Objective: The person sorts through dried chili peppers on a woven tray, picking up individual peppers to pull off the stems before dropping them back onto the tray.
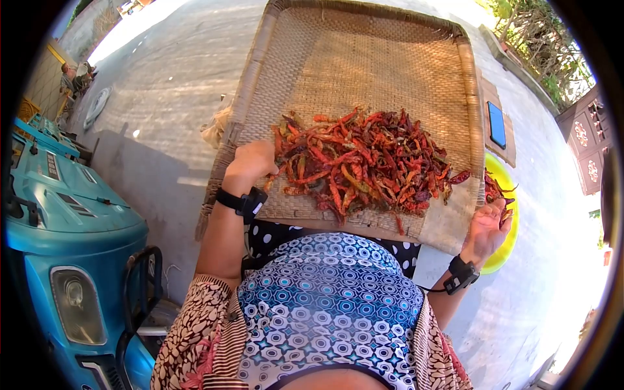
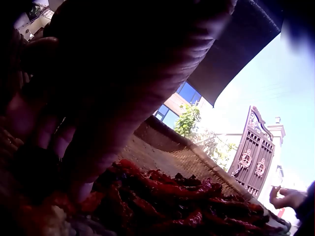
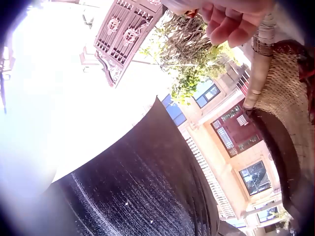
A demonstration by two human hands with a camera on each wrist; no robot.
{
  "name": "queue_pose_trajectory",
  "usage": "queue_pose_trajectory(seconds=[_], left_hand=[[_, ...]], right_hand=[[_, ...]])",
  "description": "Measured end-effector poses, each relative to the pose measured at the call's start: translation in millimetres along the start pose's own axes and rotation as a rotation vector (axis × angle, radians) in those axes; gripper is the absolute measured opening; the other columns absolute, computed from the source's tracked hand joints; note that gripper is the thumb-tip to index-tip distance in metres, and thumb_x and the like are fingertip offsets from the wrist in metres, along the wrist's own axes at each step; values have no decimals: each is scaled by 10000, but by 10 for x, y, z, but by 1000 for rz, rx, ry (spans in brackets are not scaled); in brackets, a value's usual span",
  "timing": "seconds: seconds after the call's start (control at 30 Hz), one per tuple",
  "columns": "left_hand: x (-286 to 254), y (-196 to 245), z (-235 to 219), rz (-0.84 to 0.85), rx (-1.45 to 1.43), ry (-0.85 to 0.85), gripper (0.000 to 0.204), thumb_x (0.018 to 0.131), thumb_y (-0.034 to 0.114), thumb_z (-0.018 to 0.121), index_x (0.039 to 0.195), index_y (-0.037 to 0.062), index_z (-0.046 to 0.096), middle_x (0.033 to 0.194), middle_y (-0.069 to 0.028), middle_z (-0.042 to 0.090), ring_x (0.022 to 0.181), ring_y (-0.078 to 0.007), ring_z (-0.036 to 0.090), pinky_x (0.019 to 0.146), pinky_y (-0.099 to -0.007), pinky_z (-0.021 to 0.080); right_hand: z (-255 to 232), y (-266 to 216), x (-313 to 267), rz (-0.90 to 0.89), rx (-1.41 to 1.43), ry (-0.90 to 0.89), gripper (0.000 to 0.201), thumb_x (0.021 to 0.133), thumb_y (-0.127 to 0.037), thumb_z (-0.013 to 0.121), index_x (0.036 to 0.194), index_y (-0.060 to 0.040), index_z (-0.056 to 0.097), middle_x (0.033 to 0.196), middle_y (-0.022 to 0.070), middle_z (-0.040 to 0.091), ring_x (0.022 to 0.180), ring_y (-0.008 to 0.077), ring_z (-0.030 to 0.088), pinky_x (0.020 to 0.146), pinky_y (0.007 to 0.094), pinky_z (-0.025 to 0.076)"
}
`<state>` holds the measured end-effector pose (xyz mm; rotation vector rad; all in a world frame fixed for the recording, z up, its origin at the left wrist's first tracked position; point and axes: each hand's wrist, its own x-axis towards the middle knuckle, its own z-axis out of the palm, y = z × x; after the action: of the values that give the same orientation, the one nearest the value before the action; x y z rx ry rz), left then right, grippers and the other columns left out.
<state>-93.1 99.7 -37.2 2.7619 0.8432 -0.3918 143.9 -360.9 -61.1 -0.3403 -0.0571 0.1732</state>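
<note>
"Wearing a smooth blue-and-white top point(image 1: 331, 286) printed with rings, the person is right behind the near edge of the woven tray point(image 1: 364, 52). Where are the hands?"

"The left hand point(image 1: 253, 162) bends down just inside the left edge, beside the left end of the chillies point(image 1: 370, 162). Its fingertips are hidden, so I can't tell whether they pinch anything. The right hand point(image 1: 486, 234) is just outside the near right corner, its fingers bent and close together. A bit of red point(image 3: 191, 14) shows by the thumb in the right wrist view; pinched or not, I can't tell."

"And the chillies themselves?"

"Wrinkled, thin, twisted, orange-red to dark maroon, heaped broadly across the tray's near half and reaching towards its right edge."

"What holds everything?"

"The tray is tan plaited strips with rounded corners and a raised rim. A flat beige sheet point(image 1: 448, 221) lies at its near right corner. Outside the right edge, a bright yellow basin point(image 1: 510, 244) with a curved rim has more red chillies point(image 1: 492, 186) in it."

"Farther off?"

"A flat blue-faced phone point(image 1: 496, 125) on a brown board point(image 1: 506, 146), then a brown gate point(image 1: 588, 140) with scrolled ornaments."
</note>
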Motion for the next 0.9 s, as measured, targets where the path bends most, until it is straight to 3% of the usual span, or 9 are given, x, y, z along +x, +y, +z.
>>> queue_pose_trajectory(seconds=[0.07, 0.13, 0.27, 0.37, 0.43, 0.53, 0.67, 0.83, 0.9], left_hand=[[23, -20, 37, 9, -12, 14, 280, 716, 227, 737, 916, 52, 649, 939, -154, 667, 941, -337, 634, 761, -433, 504], [9, -4, 36, 4, -39, 63, 264, 695, 227, 752, 837, 60, 605, 883, -143, 642, 911, -339, 608, 751, -425, 473], [-160, 214, -231, 101, -318, 119, 213, 767, 172, 708, 908, 48, 608, 865, -119, 636, 858, -256, 621, 724, -368, 480], [-257, 465, -332, 289, -600, 62, 210, 814, 140, 675, 979, 26, 612, 872, -98, 628, 832, -195, 611, 724, -326, 481], [-309, 672, -304, 434, -748, -28, 226, 834, 128, 660, 1017, 7, 608, 884, -89, 622, 831, -170, 599, 735, -308, 481], [-334, 909, -205, 640, -689, -153, 236, 834, 132, 658, 1021, -3, 607, 903, -97, 626, 841, -186, 601, 755, -310, 484], [-342, 1054, -51, 744, -707, -145, 231, 837, 128, 653, 1022, -1, 606, 898, -93, 623, 853, -184, 608, 761, -318, 488], [-370, 1114, -76, 708, -880, -234, 226, 858, 126, 649, 1030, -9, 590, 884, -60, 612, 851, -148, 619, 734, -309, 501], [-411, 1133, -90, 630, -1072, -404, 248, 867, 133, 652, 1058, -8, 578, 883, -50, 610, 850, -136, 617, 730, -300, 504]], right_hand=[[51, 10, -47, 23, 14, 123, 330, 1006, -290, 450, 1167, -18, 546, 1000, 56, 642, 786, 145, 544, 723, 287, 463], [-38, 104, -50, 104, -56, 34, 321, 1004, -274, 457, 1178, -18, 545, 992, 54, 639, 786, 138, 544, 713, 282, 465], [100, 539, -131, 158, -372, -13, 279, 999, -234, 471, 1180, -37, 551, 968, 42, 632, 765, 119, 541, 683, 254, 461], [487, 942, -369, 298, -639, -119, 247, 990, -202, 500, 1168, -39, 555, 967, 32, 619, 732, 101, 545, 665, 226, 454], [623, 1142, -470, 347, -938, -325, 243, 983, -188, 521, 1168, -34, 552, 957, 27, 612, 723, 94, 551, 661, 221, 455], [859, 1373, -675, 392, -1240, -545, 259, 963, -155, 568, 1189, -30, 546, 930, 20, 601, 734, 80, 560, 661, 215, 462], [928, 1358, -711, 618, -1257, -581, 231, 957, -155, 580, 1150, -29, 575, 906, 18, 606, 740, 72, 557, 657, 212, 464], [841, 1379, -708, 551, -1234, -546, 197, 969, -197, 570, 1057, -24, 602, 828, 20, 614, 699, 72, 562, 631, 207, 463], [695, 1425, -655, 519, -1178, -526, 205, 973, -220, 567, 1033, -27, 602, 817, 22, 616, 675, 75, 565, 622, 204, 459]])
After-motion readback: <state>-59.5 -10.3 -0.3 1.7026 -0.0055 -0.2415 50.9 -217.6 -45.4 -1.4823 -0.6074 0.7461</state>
